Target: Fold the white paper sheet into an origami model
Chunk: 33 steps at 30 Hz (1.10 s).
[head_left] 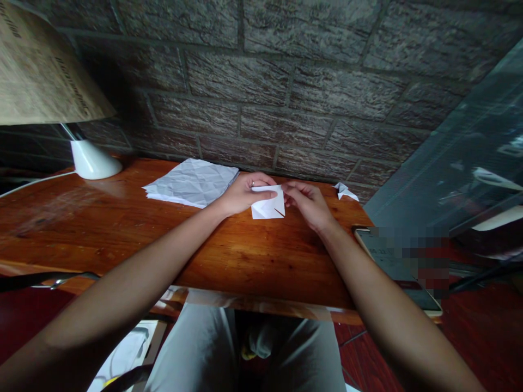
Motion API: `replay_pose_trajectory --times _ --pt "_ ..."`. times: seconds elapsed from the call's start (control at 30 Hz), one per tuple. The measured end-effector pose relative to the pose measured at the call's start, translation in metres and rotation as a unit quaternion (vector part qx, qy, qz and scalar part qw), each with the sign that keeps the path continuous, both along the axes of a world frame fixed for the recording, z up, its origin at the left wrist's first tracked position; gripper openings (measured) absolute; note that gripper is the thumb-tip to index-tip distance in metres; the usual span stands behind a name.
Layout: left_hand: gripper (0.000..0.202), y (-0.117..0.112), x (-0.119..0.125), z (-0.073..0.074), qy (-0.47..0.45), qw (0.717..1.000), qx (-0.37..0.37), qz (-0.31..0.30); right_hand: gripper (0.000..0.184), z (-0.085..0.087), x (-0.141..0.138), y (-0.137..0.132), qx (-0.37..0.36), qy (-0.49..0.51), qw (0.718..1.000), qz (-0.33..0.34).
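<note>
A small square of folded white paper (267, 210) is held just above the wooden table, with a narrow gap showing near its lower right corner. My left hand (244, 193) grips it from the left, thumb lying across the front and fingers behind; a ring shows on one finger. At the upper right corner of the paper, my right hand (308, 204) pinches the edge between thumb and fingertips. Left of my left hand lies a stack of creased white sheets (190, 182).
The wooden table (229, 256) meets a brick wall (265, 81). A lamp (92, 158) stands at the left. A folded paper piece (346, 191) sits at the far right, and a tablet-like device (392, 261) lies along the right edge, partly blurred out.
</note>
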<state>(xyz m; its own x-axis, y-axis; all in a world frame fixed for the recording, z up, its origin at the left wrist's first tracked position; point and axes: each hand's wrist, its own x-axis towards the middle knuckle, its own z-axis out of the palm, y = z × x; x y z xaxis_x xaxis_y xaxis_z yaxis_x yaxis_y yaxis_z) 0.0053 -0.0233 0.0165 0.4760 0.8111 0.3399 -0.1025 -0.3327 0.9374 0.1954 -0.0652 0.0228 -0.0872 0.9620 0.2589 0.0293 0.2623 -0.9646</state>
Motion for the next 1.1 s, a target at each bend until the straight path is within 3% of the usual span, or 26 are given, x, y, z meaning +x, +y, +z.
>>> replay_pose_trajectory --times 0.37,0.5,0.67,0.9,1.1 --pt "0.044 -0.003 0.000 -0.001 0.022 0.999 0.005 0.022 0.030 -0.005 0.001 0.002 0.012 -0.012 1.000 0.008" --pt "0.043 -0.001 0.002 -0.004 0.041 0.991 0.087 0.094 0.029 -0.007 0.002 0.007 0.021 0.015 0.999 -0.026" --pt "0.034 0.002 0.000 -0.009 0.092 0.954 0.223 0.177 0.027 -0.011 0.006 0.014 -0.005 0.051 0.996 -0.071" --pt "0.023 -0.003 -0.001 -0.008 0.141 0.932 0.289 0.169 0.024 -0.011 0.008 0.011 0.000 0.026 0.998 -0.050" --pt "0.016 -0.010 0.006 -0.009 0.118 0.951 0.253 0.132 0.023 -0.010 0.012 0.009 0.008 -0.012 0.999 -0.050"
